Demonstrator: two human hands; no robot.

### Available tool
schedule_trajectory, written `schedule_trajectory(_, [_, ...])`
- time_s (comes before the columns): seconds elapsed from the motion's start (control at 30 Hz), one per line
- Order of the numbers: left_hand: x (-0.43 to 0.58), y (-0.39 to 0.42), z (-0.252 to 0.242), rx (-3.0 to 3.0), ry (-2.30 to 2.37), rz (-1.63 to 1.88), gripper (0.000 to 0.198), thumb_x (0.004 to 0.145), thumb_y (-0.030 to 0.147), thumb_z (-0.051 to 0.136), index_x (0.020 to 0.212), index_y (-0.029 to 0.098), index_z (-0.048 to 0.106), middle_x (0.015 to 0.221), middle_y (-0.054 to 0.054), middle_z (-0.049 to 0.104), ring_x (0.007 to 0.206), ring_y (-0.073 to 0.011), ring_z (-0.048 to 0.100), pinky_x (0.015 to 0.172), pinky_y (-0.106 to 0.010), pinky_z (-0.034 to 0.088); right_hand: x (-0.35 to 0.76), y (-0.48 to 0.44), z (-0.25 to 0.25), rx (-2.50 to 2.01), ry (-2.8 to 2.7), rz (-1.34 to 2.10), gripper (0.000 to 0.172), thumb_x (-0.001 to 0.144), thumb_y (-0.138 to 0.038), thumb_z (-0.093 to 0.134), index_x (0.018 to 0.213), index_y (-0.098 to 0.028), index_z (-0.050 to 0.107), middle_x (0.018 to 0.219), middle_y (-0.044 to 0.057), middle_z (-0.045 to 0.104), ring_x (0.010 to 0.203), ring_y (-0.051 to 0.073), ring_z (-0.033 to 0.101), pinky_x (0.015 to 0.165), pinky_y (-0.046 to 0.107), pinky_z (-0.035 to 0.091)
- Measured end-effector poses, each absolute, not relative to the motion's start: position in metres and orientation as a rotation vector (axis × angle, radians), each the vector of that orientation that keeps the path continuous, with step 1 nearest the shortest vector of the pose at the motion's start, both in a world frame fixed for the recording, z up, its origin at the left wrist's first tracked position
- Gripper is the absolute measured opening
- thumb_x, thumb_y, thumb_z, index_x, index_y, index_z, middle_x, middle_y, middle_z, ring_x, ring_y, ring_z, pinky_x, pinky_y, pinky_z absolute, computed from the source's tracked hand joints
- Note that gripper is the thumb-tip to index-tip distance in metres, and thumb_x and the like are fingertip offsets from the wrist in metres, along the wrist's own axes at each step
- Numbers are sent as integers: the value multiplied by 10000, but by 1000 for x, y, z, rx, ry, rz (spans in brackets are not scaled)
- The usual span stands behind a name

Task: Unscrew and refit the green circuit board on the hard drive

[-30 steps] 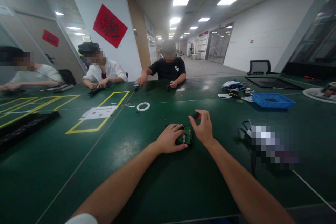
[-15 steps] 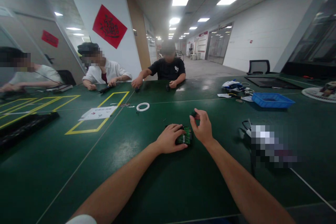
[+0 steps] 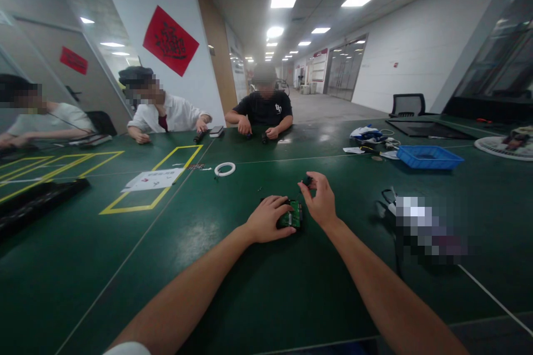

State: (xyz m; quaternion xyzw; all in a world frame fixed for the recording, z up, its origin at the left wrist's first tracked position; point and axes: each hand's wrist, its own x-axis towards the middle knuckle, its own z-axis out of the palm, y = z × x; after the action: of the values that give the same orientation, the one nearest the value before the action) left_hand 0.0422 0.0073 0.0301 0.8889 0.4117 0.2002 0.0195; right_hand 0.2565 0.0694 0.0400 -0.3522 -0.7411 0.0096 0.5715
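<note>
On the smooth dark-green desk, the left hand grasps a flat green circuit board from its nine o'clock side. At one o'clock from this board, the right hand is pinching a small dark piece.

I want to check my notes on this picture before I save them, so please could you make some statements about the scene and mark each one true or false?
1. The left hand covers part of a green circuit board. True.
2. The right hand lies open and flat. False: it pinches a small dark object.
3. A white sheet overlaps a yellow outline. True.
4. The white ring is inside the blue tray. False: it lies apart, to the tray's left.
</note>
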Motion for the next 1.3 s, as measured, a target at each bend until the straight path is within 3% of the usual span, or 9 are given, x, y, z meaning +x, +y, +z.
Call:
schedule_trajectory(0.5, [43,7,30,2756,1288,613,663,821,652,646,1337,239,593,1484,-131,499,1340,-350,458,1138,-552,335,255,65,44,-853,-1712,14,363,961,-357,576,1285,-212,499,1221,142,535,926,223,620,769,406,613])
schedule_trajectory(0.63, [43,7,31,2758,1286,609,656,831,655,633,1337,242,592,1486,-130,496,1344,-347,455,1137,-550,337,255,66,43,-846,-1720,28,324,990,-308,501,1298,-205,491,1241,149,557,989,232,621,816,410,607])
schedule_trajectory(0.97, [42,7,31,2749,1287,610,656,825,649,645,1342,249,591,1491,-124,491,1343,-348,451,1137,-543,332,252,65,41,-889,-1665,27,423,959,-354,566,1341,-209,456,1179,131,630,870,218,680,748,389,615])
schedule_trajectory(1.3, [43,7,31,2746,1278,616,662,823,657,642,1341,248,586,1482,-129,501,1339,-347,457,1135,-550,333,253,64,44,-879,-1689,-8,357,961,-372,566,1270,-215,484,1154,123,621,853,214,668,719,389,614])
